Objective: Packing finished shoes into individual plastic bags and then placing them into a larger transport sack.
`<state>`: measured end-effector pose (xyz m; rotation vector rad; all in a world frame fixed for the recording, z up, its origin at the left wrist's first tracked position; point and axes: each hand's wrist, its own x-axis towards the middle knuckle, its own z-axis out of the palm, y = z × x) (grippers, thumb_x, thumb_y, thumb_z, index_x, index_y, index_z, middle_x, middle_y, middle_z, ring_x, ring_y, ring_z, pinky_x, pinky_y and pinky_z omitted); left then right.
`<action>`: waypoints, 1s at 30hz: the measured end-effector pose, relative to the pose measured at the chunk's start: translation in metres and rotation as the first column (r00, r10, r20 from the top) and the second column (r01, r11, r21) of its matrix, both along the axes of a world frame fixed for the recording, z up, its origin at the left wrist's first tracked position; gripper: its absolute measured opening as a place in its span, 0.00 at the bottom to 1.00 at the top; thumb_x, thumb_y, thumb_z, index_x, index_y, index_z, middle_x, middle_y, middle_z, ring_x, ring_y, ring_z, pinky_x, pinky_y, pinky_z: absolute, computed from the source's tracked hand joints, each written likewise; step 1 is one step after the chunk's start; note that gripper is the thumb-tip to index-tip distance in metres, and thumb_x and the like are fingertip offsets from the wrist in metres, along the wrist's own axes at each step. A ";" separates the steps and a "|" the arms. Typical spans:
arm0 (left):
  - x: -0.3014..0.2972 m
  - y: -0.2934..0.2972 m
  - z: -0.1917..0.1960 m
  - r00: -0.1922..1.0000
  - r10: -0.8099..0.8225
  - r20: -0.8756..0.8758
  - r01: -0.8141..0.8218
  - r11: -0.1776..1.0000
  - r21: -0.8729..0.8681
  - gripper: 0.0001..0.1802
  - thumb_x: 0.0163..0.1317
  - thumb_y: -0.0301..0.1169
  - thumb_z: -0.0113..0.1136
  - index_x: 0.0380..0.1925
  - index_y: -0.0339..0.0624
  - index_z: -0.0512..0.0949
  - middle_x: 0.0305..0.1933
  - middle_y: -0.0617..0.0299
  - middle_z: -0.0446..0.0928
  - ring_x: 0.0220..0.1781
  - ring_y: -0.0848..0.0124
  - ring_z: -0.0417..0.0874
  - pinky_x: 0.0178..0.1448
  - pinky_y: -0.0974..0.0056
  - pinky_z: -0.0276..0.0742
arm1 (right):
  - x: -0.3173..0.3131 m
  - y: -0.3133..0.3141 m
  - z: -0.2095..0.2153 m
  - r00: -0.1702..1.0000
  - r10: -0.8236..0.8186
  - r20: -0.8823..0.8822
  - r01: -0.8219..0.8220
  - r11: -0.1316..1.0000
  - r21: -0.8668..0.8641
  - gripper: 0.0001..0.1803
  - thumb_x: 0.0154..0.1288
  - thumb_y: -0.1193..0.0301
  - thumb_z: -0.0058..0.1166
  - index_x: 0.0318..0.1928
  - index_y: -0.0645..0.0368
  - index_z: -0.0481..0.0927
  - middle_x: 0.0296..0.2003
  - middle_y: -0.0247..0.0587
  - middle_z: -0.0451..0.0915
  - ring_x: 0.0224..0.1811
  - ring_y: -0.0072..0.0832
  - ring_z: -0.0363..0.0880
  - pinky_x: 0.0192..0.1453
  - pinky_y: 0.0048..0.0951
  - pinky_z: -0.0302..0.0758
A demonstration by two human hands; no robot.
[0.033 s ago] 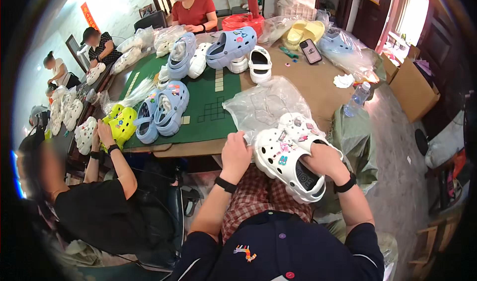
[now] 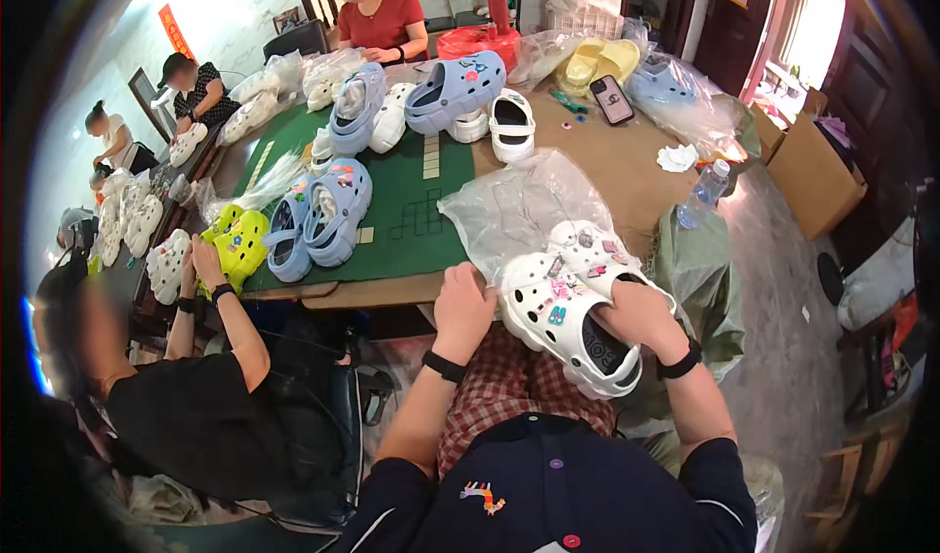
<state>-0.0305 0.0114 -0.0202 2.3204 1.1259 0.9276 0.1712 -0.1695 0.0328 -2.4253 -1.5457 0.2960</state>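
Head view: the clear bag point(image 2: 534, 201) at one o'clock is now veiling slightly more of the white clogs point(image 2: 566, 333)! Left hand point(image 2: 465, 303) is pinching its rim; right hand point(image 2: 641, 313) is gripping the clogs by their openings at four o'clock, near the desk point(image 2: 627, 166). Dark insole point(image 2: 607, 347) is showing lettering.

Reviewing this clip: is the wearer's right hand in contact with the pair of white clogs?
Touching. The head view shows the right hand gripping the white clogs, fingers over the nearer one's opening.
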 end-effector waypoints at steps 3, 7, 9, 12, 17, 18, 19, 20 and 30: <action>-0.010 -0.013 -0.006 0.990 -0.005 -0.139 -0.004 0.998 -0.064 0.15 0.53 0.37 0.64 0.34 0.42 0.71 0.32 0.52 0.75 0.36 0.49 0.80 0.39 0.50 0.76 | -0.007 0.000 0.003 0.999 -0.023 -0.035 0.024 0.999 0.036 0.19 0.58 0.58 0.55 0.36 0.65 0.79 0.33 0.57 0.81 0.38 0.51 0.80 0.43 0.47 0.75; -0.008 -0.043 0.004 0.985 -0.111 -0.129 0.139 0.963 0.231 0.10 0.57 0.35 0.59 0.29 0.44 0.70 0.25 0.56 0.73 0.27 0.56 0.79 0.29 0.56 0.74 | -0.015 0.010 -0.010 0.987 -0.160 0.001 0.159 0.983 0.087 0.19 0.58 0.58 0.56 0.34 0.66 0.79 0.32 0.58 0.81 0.37 0.52 0.81 0.43 0.47 0.76; 0.000 -0.051 0.013 0.985 -0.145 -0.097 0.169 0.928 0.333 0.09 0.57 0.34 0.59 0.28 0.45 0.70 0.24 0.57 0.72 0.26 0.58 0.78 0.28 0.56 0.73 | -0.028 0.019 -0.004 0.980 -0.197 -0.003 0.197 0.977 0.078 0.19 0.58 0.58 0.56 0.35 0.65 0.79 0.31 0.58 0.81 0.37 0.53 0.80 0.43 0.48 0.76; 0.006 -0.052 0.017 0.952 -0.305 -0.022 0.283 0.853 0.438 0.07 0.55 0.31 0.59 0.27 0.45 0.69 0.23 0.59 0.69 0.24 0.59 0.76 0.28 0.58 0.72 | -0.031 0.034 -0.006 0.975 -0.220 -0.026 0.222 0.971 0.088 0.21 0.59 0.57 0.55 0.34 0.69 0.79 0.30 0.62 0.80 0.37 0.55 0.80 0.43 0.49 0.76; -0.003 -0.056 0.011 0.941 -0.337 -0.026 0.321 0.868 0.379 0.07 0.53 0.26 0.59 0.32 0.42 0.71 0.27 0.56 0.70 0.30 0.58 0.76 0.32 0.56 0.73 | -0.016 0.051 -0.012 0.965 -0.256 -0.060 0.261 0.959 0.108 0.20 0.58 0.59 0.52 0.31 0.69 0.80 0.32 0.62 0.80 0.37 0.55 0.81 0.44 0.49 0.77; -0.004 -0.058 0.010 0.931 -0.365 0.016 0.334 0.869 0.365 0.09 0.54 0.26 0.60 0.34 0.41 0.72 0.29 0.53 0.72 0.32 0.55 0.76 0.33 0.54 0.73 | -0.015 0.055 -0.012 0.960 -0.271 -0.070 0.278 0.951 0.134 0.21 0.58 0.59 0.51 0.31 0.69 0.80 0.32 0.63 0.80 0.37 0.55 0.81 0.44 0.49 0.76; -0.002 -0.057 0.008 0.948 -0.319 0.010 0.292 0.878 0.378 0.08 0.54 0.26 0.58 0.35 0.41 0.73 0.30 0.56 0.71 0.34 0.57 0.76 0.35 0.55 0.73 | -0.018 0.060 -0.009 0.954 -0.283 -0.098 0.295 0.946 0.136 0.21 0.59 0.59 0.50 0.31 0.69 0.81 0.33 0.64 0.80 0.38 0.56 0.81 0.45 0.49 0.76; -0.001 -0.052 0.006 0.949 -0.315 0.009 0.289 0.880 0.378 0.08 0.54 0.26 0.58 0.35 0.41 0.73 0.30 0.56 0.71 0.34 0.57 0.76 0.35 0.55 0.73 | -0.019 0.064 -0.009 0.955 -0.279 -0.098 0.290 0.947 0.136 0.21 0.59 0.59 0.50 0.31 0.69 0.81 0.33 0.64 0.80 0.38 0.56 0.81 0.45 0.49 0.76; 0.006 -0.034 -0.007 0.963 -0.168 0.213 0.139 0.980 0.145 0.11 0.58 0.24 0.55 0.42 0.38 0.73 0.37 0.50 0.74 0.42 0.50 0.76 0.44 0.52 0.72 | -0.026 0.100 0.002 0.959 -0.261 -0.108 0.274 0.954 0.123 0.19 0.58 0.61 0.52 0.29 0.68 0.82 0.33 0.61 0.81 0.38 0.53 0.81 0.45 0.46 0.77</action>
